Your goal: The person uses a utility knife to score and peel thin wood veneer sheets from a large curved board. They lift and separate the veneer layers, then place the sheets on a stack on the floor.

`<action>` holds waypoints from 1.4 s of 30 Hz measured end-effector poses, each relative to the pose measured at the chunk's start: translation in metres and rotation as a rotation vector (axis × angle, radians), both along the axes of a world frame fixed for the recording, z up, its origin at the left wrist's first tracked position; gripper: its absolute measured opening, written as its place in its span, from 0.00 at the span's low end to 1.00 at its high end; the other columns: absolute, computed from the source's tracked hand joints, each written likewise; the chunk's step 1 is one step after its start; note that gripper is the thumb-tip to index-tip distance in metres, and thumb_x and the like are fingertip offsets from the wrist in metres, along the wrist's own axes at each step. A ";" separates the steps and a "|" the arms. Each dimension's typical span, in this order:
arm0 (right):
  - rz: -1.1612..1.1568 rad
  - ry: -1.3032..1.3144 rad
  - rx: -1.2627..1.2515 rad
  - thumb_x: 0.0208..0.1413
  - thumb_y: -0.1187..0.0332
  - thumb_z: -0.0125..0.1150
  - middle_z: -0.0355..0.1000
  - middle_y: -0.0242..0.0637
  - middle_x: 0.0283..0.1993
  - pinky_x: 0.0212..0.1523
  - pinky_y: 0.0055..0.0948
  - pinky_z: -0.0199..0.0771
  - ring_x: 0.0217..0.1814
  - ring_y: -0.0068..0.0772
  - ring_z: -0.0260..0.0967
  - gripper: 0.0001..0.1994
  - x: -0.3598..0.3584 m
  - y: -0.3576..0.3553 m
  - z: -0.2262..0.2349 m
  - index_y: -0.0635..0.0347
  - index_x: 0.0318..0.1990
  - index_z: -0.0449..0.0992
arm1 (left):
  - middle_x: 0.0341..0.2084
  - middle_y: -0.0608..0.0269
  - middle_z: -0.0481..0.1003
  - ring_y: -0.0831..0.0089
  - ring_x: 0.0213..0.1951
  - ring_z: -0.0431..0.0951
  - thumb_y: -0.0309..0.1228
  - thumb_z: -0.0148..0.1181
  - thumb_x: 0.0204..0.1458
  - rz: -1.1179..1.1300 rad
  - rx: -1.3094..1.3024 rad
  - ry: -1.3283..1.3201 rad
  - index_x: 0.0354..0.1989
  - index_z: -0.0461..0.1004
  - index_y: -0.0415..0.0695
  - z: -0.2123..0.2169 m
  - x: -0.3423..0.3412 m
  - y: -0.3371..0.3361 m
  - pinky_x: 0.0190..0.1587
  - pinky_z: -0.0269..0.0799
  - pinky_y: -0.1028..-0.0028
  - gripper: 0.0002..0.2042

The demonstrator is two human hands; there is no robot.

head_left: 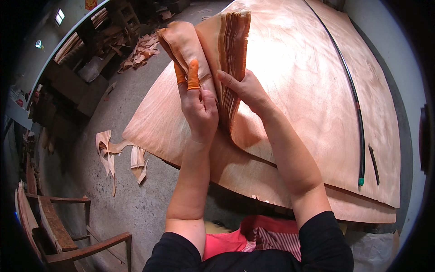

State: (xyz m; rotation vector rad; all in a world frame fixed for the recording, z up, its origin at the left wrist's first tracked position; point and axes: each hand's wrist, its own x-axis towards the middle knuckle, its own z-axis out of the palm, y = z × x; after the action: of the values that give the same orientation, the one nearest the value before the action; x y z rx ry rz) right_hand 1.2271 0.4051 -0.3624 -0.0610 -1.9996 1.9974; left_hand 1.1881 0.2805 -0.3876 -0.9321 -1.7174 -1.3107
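Observation:
A thick bundle of thin wood veneer sheets [229, 59] stands raised and bent at the near left edge of a large veneer stack [308, 113]. It parts into two portions, with many layered edges showing on the right one. My left hand [199, 106] grips the left, curled portion [183, 38]; orange finger cots [193, 75] cover two of its fingers. My right hand [248, 90] is closed on the right portion, its thumb against the inner face and its other fingers hidden behind the sheets. Where the bundle's lower end meets the stack is partly covered by my hands.
A long black rod with a green end [351, 86] lies across the stack's right side, beside a short dark tool [374, 165]. Veneer scraps [106, 154] lie on the concrete floor [149, 195] at left. A wooden chair [86, 247] stands near left; more scraps [141, 51] are heaped beyond.

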 end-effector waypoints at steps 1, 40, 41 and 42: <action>0.006 0.001 -0.017 0.48 0.52 0.61 0.71 0.36 0.34 0.37 0.21 0.69 0.36 0.22 0.67 0.24 0.000 -0.001 0.001 0.67 0.40 0.70 | 0.52 0.40 0.59 0.52 0.52 0.65 0.24 0.46 0.51 0.030 -0.003 -0.002 0.55 0.59 0.33 -0.001 0.000 0.000 0.50 0.63 0.66 0.21; 0.114 0.059 -0.081 0.53 0.50 0.54 0.69 0.32 0.34 0.38 0.19 0.66 0.37 0.18 0.64 0.24 -0.001 0.004 -0.005 0.66 0.42 0.70 | 0.47 0.47 0.62 0.60 0.46 0.71 0.29 0.61 0.44 -0.211 0.174 -0.238 0.53 0.59 0.30 -0.007 -0.003 0.004 0.39 0.76 0.73 0.28; 0.113 0.057 -0.083 0.53 0.50 0.54 0.69 0.32 0.35 0.38 0.19 0.66 0.37 0.18 0.64 0.24 0.000 0.003 -0.004 0.66 0.43 0.70 | 0.46 0.46 0.62 0.59 0.46 0.71 0.28 0.60 0.45 -0.222 0.179 -0.242 0.53 0.59 0.29 -0.007 -0.003 0.003 0.40 0.76 0.72 0.27; 0.112 0.054 -0.085 0.53 0.50 0.54 0.69 0.32 0.35 0.38 0.19 0.66 0.37 0.19 0.64 0.24 0.000 0.001 -0.002 0.66 0.43 0.70 | 0.46 0.46 0.63 0.58 0.45 0.71 0.28 0.59 0.45 -0.234 0.184 -0.246 0.52 0.60 0.29 -0.006 -0.001 0.002 0.40 0.75 0.71 0.26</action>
State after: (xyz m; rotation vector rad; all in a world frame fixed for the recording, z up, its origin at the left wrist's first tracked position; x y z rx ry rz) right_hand 1.2275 0.4059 -0.3641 0.0874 -1.9235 2.1286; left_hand 1.1866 0.2827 -0.3939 -0.9150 -1.6695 -1.7683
